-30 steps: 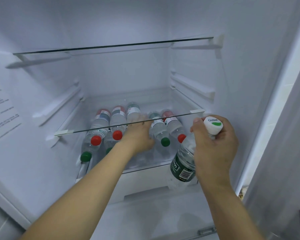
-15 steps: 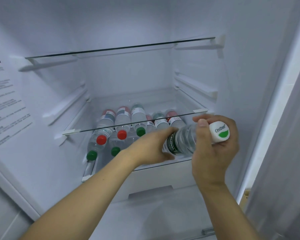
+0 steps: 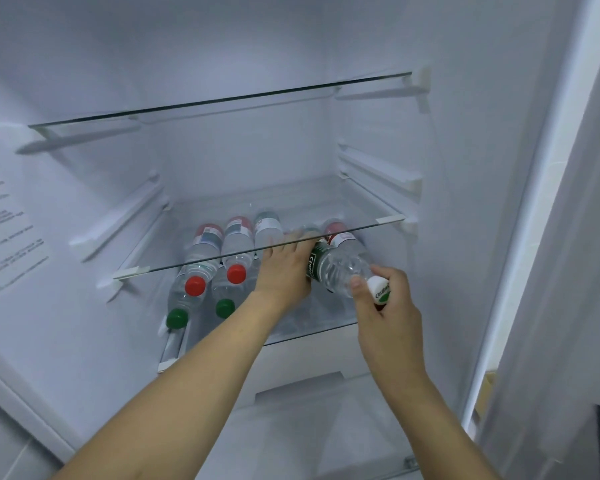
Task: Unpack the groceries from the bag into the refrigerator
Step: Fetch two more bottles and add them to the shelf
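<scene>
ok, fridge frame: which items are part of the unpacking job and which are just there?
In the job:
- white-capped bottle, gripped by both hands, lying on its side
- left hand on its label end
- right hand at its cap end
- lower glass shelf, where the stored bottles lie

Just there:
- middle glass shelf
- top glass shelf
- sticker on the left wall

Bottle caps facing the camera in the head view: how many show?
5: red caps and, green caps and lower left, white cap at the right hand. Others may hide behind the left hand.
</scene>
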### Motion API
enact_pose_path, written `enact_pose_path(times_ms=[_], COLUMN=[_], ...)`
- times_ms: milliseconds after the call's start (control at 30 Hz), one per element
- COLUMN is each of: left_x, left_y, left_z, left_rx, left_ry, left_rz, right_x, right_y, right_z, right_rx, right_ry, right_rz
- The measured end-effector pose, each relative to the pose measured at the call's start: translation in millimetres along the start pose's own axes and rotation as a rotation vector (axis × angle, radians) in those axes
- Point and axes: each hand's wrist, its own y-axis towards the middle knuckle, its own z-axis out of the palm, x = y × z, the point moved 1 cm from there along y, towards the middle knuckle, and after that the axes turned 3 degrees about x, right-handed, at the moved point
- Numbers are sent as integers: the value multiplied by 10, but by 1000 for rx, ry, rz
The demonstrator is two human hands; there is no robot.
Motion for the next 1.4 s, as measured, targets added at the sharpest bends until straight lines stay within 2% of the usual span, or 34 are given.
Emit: enact_pose_path(times_ms=[133,333,467,633,767,900,1000,1400], left_x=[42,51,123,319,389,447,510,539], left_y=[-3,-198,-352,-434,-488,-505,-515,-518], left_z=[34,30,23,-59,-105,-107,-88,-64], left_rx=[26,74,100,120,53,18,51,40], left_ry=[-28,-86,-126,-164,21,76,28,-37], left_rz=[-67,-58,-49,-39,-8,-59,-104,-100], right_x=[16,-135,-208,-148,-128,-149,-145,-177], right_y=[55,182,328,555,702,791,867,877], right_z=[69,253,428,666,780,874,956,1010], right_rx=[70,216,292,302,299,258,227,243], right_ry=[64,60,-30,-160,-271,-466,-594,-659], right_rz=[0,49,106,103,48,-55,-75,-101])
